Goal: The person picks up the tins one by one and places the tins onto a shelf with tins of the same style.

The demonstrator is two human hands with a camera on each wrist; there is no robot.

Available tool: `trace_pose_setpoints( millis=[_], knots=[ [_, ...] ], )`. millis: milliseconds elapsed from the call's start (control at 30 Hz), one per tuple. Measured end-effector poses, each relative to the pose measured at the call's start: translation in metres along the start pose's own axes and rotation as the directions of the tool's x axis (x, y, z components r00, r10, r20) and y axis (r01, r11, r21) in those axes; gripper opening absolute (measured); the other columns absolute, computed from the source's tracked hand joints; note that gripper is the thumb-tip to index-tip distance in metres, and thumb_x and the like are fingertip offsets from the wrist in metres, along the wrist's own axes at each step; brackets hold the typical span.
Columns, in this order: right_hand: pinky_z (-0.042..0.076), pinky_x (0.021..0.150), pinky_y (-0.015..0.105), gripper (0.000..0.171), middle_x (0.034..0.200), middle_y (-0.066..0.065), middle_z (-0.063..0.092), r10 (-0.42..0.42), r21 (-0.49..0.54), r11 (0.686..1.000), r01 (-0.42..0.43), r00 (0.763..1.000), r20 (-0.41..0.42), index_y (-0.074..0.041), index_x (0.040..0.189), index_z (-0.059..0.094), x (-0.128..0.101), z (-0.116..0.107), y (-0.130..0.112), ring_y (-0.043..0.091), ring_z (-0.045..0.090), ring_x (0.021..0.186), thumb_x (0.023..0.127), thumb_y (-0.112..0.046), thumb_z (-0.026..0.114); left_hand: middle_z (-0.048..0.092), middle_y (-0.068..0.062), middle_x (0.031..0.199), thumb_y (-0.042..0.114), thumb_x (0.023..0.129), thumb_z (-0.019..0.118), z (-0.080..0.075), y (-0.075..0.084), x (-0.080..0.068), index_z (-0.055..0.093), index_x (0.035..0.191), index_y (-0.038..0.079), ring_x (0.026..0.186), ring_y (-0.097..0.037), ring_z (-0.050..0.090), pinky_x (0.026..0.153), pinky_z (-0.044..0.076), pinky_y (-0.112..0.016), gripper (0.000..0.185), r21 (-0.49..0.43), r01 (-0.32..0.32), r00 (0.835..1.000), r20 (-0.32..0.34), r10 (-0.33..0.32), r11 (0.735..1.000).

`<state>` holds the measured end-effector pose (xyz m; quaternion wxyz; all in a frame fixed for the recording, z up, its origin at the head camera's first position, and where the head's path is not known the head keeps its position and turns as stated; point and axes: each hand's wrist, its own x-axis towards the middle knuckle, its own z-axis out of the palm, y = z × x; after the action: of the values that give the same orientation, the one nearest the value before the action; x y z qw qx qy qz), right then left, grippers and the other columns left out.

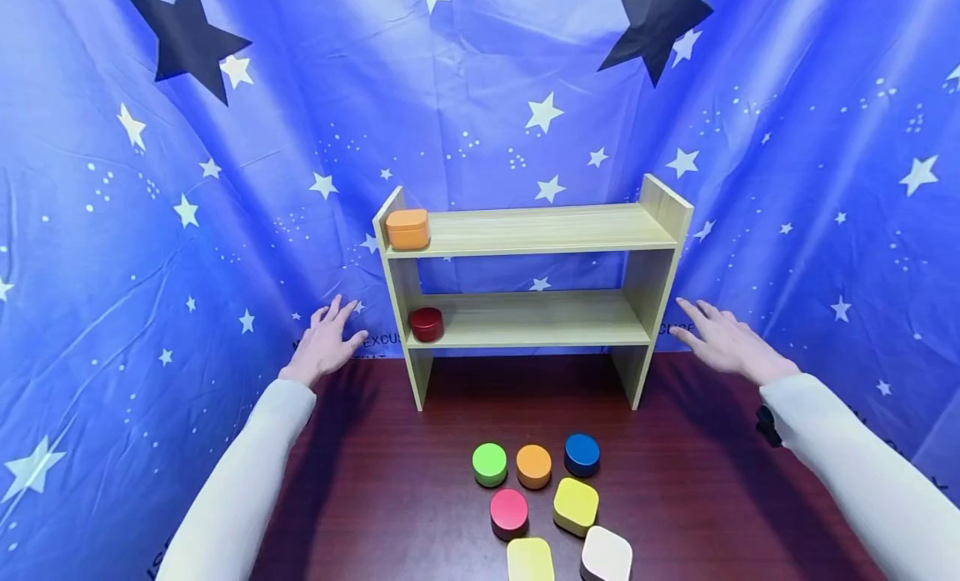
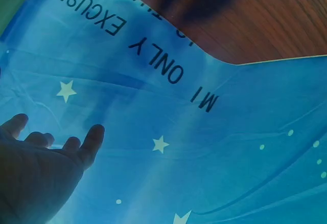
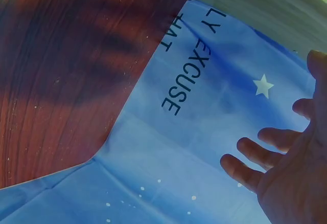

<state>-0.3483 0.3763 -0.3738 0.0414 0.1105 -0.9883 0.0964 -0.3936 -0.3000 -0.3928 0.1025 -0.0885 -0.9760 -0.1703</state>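
My left hand [image 1: 324,345] hovers left of the wooden shelf [image 1: 532,320], fingers spread and holding nothing. On the other side my right hand [image 1: 722,339] is likewise spread in the air, apart from the shelf's right panel. An orange rounded-square tin [image 1: 408,229] sits at the left end of the upper board. Below it, a dark red round tin [image 1: 427,324] occupies the left end of the lower board. In front on the table lie round tins in green [image 1: 490,464], orange [image 1: 534,467], blue [image 1: 582,454] and red [image 1: 509,513].
Rounded-square tins, two yellow [image 1: 576,506] [image 1: 530,560] and one cream [image 1: 607,554], lie near the table's front. A blue star-printed cloth [image 1: 480,89] hangs behind and on both sides of the dark reddish table [image 1: 390,481].
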Motion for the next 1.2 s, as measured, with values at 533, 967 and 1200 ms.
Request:
trace_pose_setpoints(
  millis=[533, 967, 1200],
  knots=[
    [0.037, 0.113, 0.080, 0.072, 0.159, 0.049, 0.037, -0.104, 0.079, 0.991, 0.111, 0.991, -0.086, 0.012, 0.164, 0.031, -0.025, 0.012, -0.006, 0.073, 0.040, 0.142, 0.115, -0.038, 0.049, 0.049, -0.027, 0.166, 0.036, 0.105, 0.064, 0.006, 0.019, -0.008, 0.057, 0.155, 0.005, 0.157, -0.049, 0.040, 0.126, 0.034, -0.067, 0.060, -0.203, -0.026, 0.984, -0.177, -0.011, 0.979],
    [0.050, 0.101, 0.068, 0.048, 0.124, 0.037, 0.064, -0.129, 0.098, 0.984, 0.145, 0.980, -0.151, 0.015, 0.131, 0.054, -0.045, 0.034, -0.026, 0.055, 0.063, 0.118, 0.111, -0.029, 0.060, 0.080, -0.027, 0.115, 0.025, 0.105, 0.068, 0.013, 0.074, -0.013, 0.074, 0.132, 0.002, 0.075, 0.007, 0.070, 0.073, 0.061, -0.018, 0.036, -0.619, -0.179, 0.918, -0.385, -0.097, 0.765],
    [0.054, 0.097, 0.062, 0.034, 0.117, 0.024, 0.071, -0.181, 0.118, 0.972, 0.204, 0.968, -0.176, 0.004, 0.121, 0.062, -0.055, 0.047, -0.048, 0.041, 0.070, 0.110, 0.107, -0.027, 0.067, 0.080, -0.027, 0.114, 0.025, 0.101, 0.074, 0.010, 0.093, -0.011, 0.075, 0.128, 0.002, 0.070, 0.008, 0.068, 0.067, 0.059, -0.016, 0.036, -0.644, -0.198, 0.896, -0.424, -0.130, 0.739]
  ],
)
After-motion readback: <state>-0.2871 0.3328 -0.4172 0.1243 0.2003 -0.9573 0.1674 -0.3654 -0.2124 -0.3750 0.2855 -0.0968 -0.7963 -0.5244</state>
